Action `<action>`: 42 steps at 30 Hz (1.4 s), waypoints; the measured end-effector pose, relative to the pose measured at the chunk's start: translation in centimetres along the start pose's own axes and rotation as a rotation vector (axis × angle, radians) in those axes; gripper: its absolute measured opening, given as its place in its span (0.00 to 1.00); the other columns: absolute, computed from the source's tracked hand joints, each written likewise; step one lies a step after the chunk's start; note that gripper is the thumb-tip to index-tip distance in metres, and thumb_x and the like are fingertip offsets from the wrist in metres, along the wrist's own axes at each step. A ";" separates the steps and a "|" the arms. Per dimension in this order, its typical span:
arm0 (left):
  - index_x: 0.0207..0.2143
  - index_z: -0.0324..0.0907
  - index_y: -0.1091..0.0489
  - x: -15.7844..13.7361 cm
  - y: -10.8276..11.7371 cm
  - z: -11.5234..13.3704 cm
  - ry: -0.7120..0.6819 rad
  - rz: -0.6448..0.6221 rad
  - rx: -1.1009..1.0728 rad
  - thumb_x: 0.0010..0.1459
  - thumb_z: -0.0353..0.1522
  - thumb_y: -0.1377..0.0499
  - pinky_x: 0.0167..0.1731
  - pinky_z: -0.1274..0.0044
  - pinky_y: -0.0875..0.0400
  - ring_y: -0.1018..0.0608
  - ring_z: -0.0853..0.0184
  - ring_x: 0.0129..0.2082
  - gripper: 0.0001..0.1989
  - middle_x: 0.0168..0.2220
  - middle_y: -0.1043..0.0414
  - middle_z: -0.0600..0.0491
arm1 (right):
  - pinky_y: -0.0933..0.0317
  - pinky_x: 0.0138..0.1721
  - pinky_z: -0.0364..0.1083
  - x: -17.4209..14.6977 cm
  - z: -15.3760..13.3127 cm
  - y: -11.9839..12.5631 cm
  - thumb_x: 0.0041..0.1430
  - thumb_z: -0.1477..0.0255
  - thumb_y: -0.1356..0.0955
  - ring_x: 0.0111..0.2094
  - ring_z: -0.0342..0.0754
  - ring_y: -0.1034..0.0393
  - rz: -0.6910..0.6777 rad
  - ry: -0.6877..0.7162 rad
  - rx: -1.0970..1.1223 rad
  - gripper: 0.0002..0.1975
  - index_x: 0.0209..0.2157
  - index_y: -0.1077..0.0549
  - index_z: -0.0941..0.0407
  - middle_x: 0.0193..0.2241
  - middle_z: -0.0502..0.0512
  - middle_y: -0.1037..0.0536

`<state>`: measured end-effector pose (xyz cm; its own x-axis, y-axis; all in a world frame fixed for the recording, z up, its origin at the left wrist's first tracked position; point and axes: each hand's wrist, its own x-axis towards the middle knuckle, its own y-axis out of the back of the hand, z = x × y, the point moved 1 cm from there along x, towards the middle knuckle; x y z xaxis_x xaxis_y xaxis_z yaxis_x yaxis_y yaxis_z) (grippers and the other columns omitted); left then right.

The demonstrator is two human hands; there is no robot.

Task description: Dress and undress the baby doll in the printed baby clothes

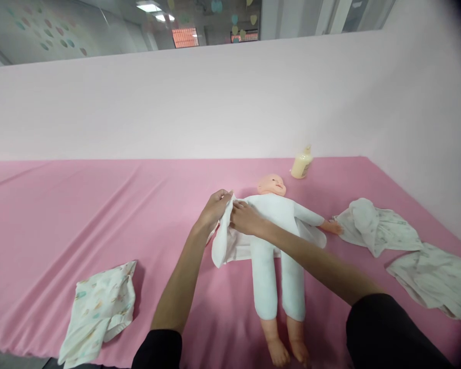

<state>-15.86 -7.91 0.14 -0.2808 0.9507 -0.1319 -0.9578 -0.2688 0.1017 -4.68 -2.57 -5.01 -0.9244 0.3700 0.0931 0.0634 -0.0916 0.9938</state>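
Observation:
A baby doll (pixel 272 185) lies on its back with its head at the far side, wearing a white baby garment (pixel 277 210) that covers its trunk and legs. Its feet and one hand, on the right, are bare. My left hand (pixel 214 210) is closed, pinching the edge of the white cloth at the doll's arm on the left. Close beside it, my right hand (pixel 248 218) has its fingers curled into the same cloth; the fingertips are partly hidden. Loose white fabric hangs below both hands, and a reddish bit shows under my left wrist.
A pump bottle (pixel 301 164) of pale yellow liquid stands beyond the doll's head, near the white wall (pixel 176 102). Patterned white clothes (pixel 384 225) lie at the right, and a folded printed cloth (pixel 103 302) lies front left on the pink sheet (pixel 80 215).

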 end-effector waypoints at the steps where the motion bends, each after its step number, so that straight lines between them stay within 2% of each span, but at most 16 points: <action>1: 0.28 0.42 0.40 0.0 0.2 -0.1 -0.004 -0.002 0.023 0.60 0.44 0.41 0.19 0.83 0.45 0.40 0.75 0.19 0.16 0.22 0.44 0.60 | 0.44 0.59 0.54 -1.4 0.4 0.5 0.68 0.69 0.36 0.58 0.57 0.36 0.066 0.003 0.075 0.15 0.52 0.26 0.58 0.56 0.62 0.27; 2: 0.28 0.42 0.40 0.0 0.4 -0.2 -0.011 -0.010 0.053 0.60 0.44 0.42 0.19 0.83 0.45 0.40 0.75 0.20 0.17 0.22 0.44 0.60 | 0.43 0.58 0.54 -3.1 0.8 0.9 0.69 0.67 0.37 0.57 0.56 0.35 0.143 -0.032 0.148 0.17 0.55 0.28 0.57 0.56 0.61 0.27; 4: 0.28 0.42 0.40 0.2 0.5 -0.8 -0.024 -0.022 0.144 0.60 0.45 0.43 0.20 0.82 0.46 0.40 0.74 0.20 0.18 0.23 0.43 0.59 | 0.42 0.58 0.55 -6.6 1.8 1.5 0.71 0.65 0.39 0.57 0.56 0.35 0.271 -0.189 0.213 0.20 0.59 0.32 0.56 0.58 0.60 0.28; 7: 0.28 0.42 0.40 1.5 0.1 -2.1 -0.014 0.000 0.366 0.60 0.46 0.43 0.21 0.80 0.46 0.39 0.73 0.22 0.17 0.25 0.41 0.57 | 0.42 0.58 0.57 -11.3 3.3 1.2 0.71 0.65 0.40 0.56 0.59 0.34 0.396 -0.502 0.190 0.19 0.56 0.31 0.58 0.54 0.63 0.27; 10: 0.28 0.42 0.39 3.5 -0.8 -2.9 0.003 0.007 0.520 0.59 0.40 0.43 0.23 0.79 0.45 0.36 0.72 0.25 0.13 0.28 0.37 0.55 | 0.40 0.56 0.60 -14.0 4.3 0.1 0.69 0.57 0.39 0.57 0.64 0.36 0.389 -0.751 0.214 0.25 0.58 0.33 0.59 0.57 0.67 0.31; 12: 0.28 0.42 0.39 4.8 -1.8 -2.8 -0.008 -0.014 0.509 0.59 0.38 0.45 0.23 0.79 0.44 0.36 0.72 0.25 0.10 0.27 0.38 0.56 | 0.40 0.56 0.61 -14.5 4.6 -0.5 0.68 0.52 0.40 0.60 0.65 0.38 0.346 -0.831 0.311 0.32 0.62 0.37 0.60 0.61 0.69 0.35; 16: 0.30 0.43 0.42 6.2 -4.9 -1.5 -0.086 -0.036 0.463 0.62 0.36 0.48 0.25 0.78 0.43 0.38 0.72 0.25 0.09 0.28 0.40 0.57 | 0.42 0.60 0.61 -14.1 4.3 -1.2 0.67 0.48 0.43 0.65 0.65 0.45 0.315 -0.850 0.457 0.37 0.66 0.41 0.60 0.66 0.69 0.41; 20: 0.29 0.43 0.43 6.4 -8.5 -0.1 -0.214 -0.122 0.641 0.64 0.34 0.48 0.29 0.77 0.42 0.34 0.70 0.29 0.10 0.29 0.36 0.56 | 0.46 0.63 0.62 -13.9 4.0 -1.8 0.67 0.47 0.43 0.68 0.64 0.50 0.318 -0.879 0.481 0.38 0.67 0.42 0.58 0.68 0.66 0.45; 24: 0.29 0.42 0.42 5.2 -9.7 0.6 -0.220 -0.151 0.738 0.63 0.31 0.47 0.31 0.76 0.39 0.31 0.68 0.31 0.09 0.29 0.33 0.54 | 0.46 0.63 0.62 -14.0 4.1 -2.4 0.67 0.47 0.43 0.68 0.63 0.50 0.348 -0.873 0.485 0.38 0.67 0.43 0.58 0.68 0.66 0.45; 27: 0.33 0.41 0.39 3.2 -9.2 0.5 -0.133 -0.271 0.575 0.61 0.31 0.45 0.27 0.77 0.34 0.29 0.69 0.29 0.05 0.32 0.32 0.52 | 0.44 0.62 0.62 -14.1 4.0 -2.5 0.67 0.48 0.43 0.68 0.63 0.50 0.366 -0.859 0.479 0.37 0.67 0.43 0.58 0.68 0.66 0.45; 30: 0.38 0.41 0.37 0.8 -8.8 -0.1 -0.077 -0.425 0.280 0.60 0.34 0.43 0.26 0.78 0.27 0.25 0.70 0.31 0.07 0.38 0.31 0.50 | 0.45 0.63 0.62 -14.0 3.9 -2.4 0.68 0.50 0.43 0.68 0.63 0.50 0.370 -0.859 0.474 0.36 0.67 0.43 0.59 0.68 0.67 0.45; 33: 0.44 0.40 0.36 -1.0 -8.8 -0.7 -0.079 -0.419 0.136 0.59 0.34 0.41 0.30 0.78 0.23 0.24 0.70 0.36 0.12 0.48 0.32 0.46 | 0.46 0.63 0.61 -14.0 3.8 -2.1 0.68 0.51 0.42 0.68 0.63 0.51 0.363 -0.862 0.487 0.35 0.68 0.43 0.58 0.68 0.66 0.46; 36: 0.54 0.42 0.38 -1.7 -8.9 -0.8 -0.063 -0.354 0.249 0.61 0.36 0.43 0.26 0.80 0.27 0.23 0.70 0.35 0.20 0.55 0.35 0.43 | 0.45 0.63 0.62 -14.3 3.6 -1.9 0.68 0.51 0.43 0.69 0.63 0.52 0.350 -0.851 0.526 0.35 0.68 0.45 0.58 0.69 0.66 0.48; 38: 0.57 0.42 0.38 -1.8 -8.9 -0.7 -0.107 -0.320 0.398 0.64 0.37 0.46 0.25 0.79 0.29 0.23 0.68 0.35 0.21 0.57 0.36 0.42 | 0.44 0.62 0.61 -14.9 3.6 -1.9 0.69 0.51 0.42 0.68 0.63 0.50 0.365 -0.820 0.551 0.35 0.68 0.44 0.58 0.69 0.67 0.46; 40: 0.56 0.41 0.36 -1.7 -9.0 -0.5 -0.206 -0.276 0.561 0.65 0.37 0.48 0.31 0.76 0.28 0.23 0.64 0.39 0.19 0.58 0.37 0.41 | 0.42 0.61 0.59 -16.1 4.0 -2.0 0.69 0.53 0.42 0.66 0.62 0.45 0.414 -0.817 0.538 0.32 0.66 0.41 0.57 0.67 0.67 0.41; 42: 0.54 0.41 0.35 -1.5 -9.2 -0.3 -0.299 -0.225 0.738 0.67 0.37 0.50 0.40 0.72 0.28 0.24 0.61 0.43 0.17 0.57 0.36 0.42 | 0.41 0.59 0.60 -18.1 5.2 -2.3 0.68 0.53 0.41 0.63 0.61 0.40 0.479 -0.875 0.472 0.29 0.62 0.36 0.55 0.62 0.66 0.35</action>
<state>-6.69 -6.93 -0.93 0.0411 0.9987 0.0306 -0.6735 0.0051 0.7392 13.86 -4.28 -8.69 -0.1918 0.9343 0.3004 0.6535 -0.1068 0.7494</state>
